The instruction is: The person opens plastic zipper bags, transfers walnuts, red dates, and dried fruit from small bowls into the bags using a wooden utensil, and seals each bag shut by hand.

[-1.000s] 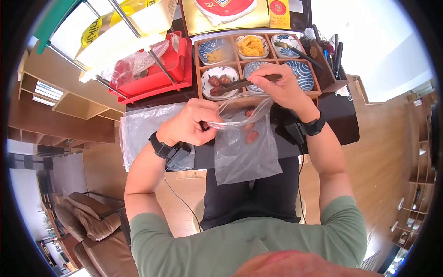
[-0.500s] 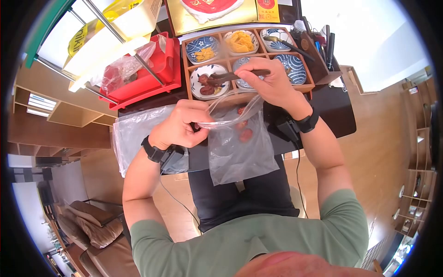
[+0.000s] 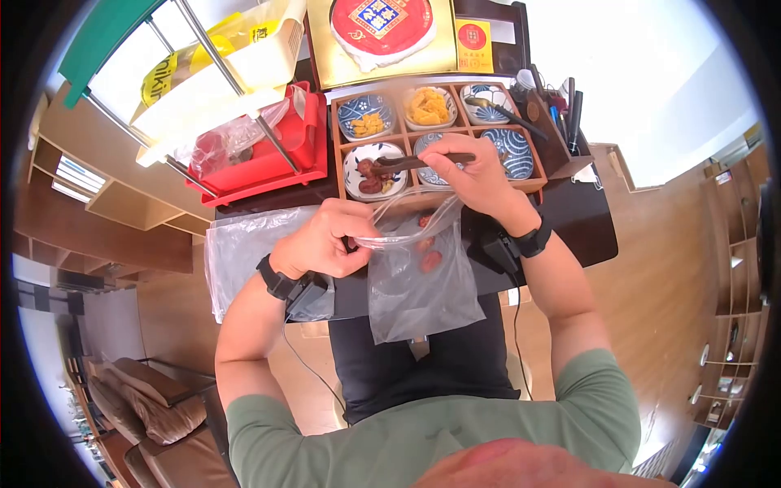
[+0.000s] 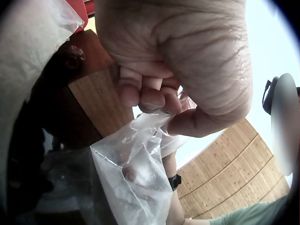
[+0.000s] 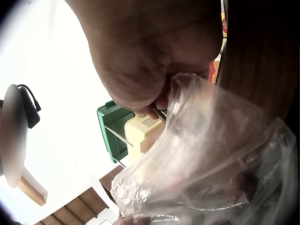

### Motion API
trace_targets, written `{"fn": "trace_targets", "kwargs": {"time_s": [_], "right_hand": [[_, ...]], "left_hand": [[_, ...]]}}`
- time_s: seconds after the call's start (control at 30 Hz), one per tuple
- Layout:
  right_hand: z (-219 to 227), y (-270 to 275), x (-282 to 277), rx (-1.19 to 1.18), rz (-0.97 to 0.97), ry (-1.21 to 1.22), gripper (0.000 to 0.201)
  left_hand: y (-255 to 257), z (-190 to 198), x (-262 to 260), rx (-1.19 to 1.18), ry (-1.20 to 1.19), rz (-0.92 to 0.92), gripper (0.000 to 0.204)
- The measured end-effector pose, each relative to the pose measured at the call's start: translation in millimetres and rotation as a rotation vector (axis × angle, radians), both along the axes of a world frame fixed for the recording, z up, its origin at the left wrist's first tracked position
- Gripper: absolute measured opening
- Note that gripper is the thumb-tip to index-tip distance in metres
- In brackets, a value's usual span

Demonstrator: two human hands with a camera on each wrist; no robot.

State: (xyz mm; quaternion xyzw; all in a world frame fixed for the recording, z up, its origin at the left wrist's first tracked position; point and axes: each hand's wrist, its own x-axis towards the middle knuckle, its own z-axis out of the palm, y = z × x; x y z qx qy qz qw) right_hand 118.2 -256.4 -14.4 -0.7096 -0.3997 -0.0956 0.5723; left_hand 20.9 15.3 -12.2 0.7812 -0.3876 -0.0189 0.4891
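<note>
My left hand pinches the rim of a clear plastic bag, which hangs over the table's front edge with several red dates inside. My right hand grips dark tongs and touches the bag's other side, so its mouth is spread between both hands. The tips of the tongs are at the red dates in a patterned white bowl. In the left wrist view, thumb and fingertips meet on the film. Bag film covers much of the right wrist view.
The bowl sits in a divided wooden tray with other bowls, two of them holding yellow dried pieces. A spoon lies across the back right. A red basket, another clear bag and a pen holder stand around.
The tips of the tongs have shifted among the dates in the bowl, now at its middle. Both hands keep their hold on the bag. The head view has shifted slightly.
</note>
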Motion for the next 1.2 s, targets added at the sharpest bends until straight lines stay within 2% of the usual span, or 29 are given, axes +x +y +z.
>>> {"fn": "trace_targets", "kwargs": {"time_s": [0.13,0.27,0.6,0.93,1.03,1.2], "right_hand": [[1.9,-3.7,-4.0,-0.078,-0.047,0.024,0.012],[0.7,-2.9,-0.6,-0.061,-0.034,0.056,0.014],[0.8,-4.7,-0.7,-0.031,-0.068,0.025,0.014],[1.4,-4.4,0.0,0.023,-0.022,-0.007,0.012],[2.7,-3.5,-0.8,-0.049,-0.029,-0.031,0.012],[-1.3,-4.8,-0.1,-0.02,-0.039,0.044,0.012]], "left_hand": [[-1.1,-0.8,2.0,-0.004,-0.071,-0.01,0.014],[-5.2,-3.4,0.2,-0.076,-0.064,0.0,0.015],[-3.2,-7.3,2.0,-0.092,-0.072,-0.01,0.014],[-4.2,-5.4,2.0,-0.077,-0.088,0.0,0.012],[-3.0,-7.0,2.4,-0.056,-0.096,0.0,0.011],[-3.4,-5.4,2.8,-0.067,-0.099,-0.004,0.012]]}}
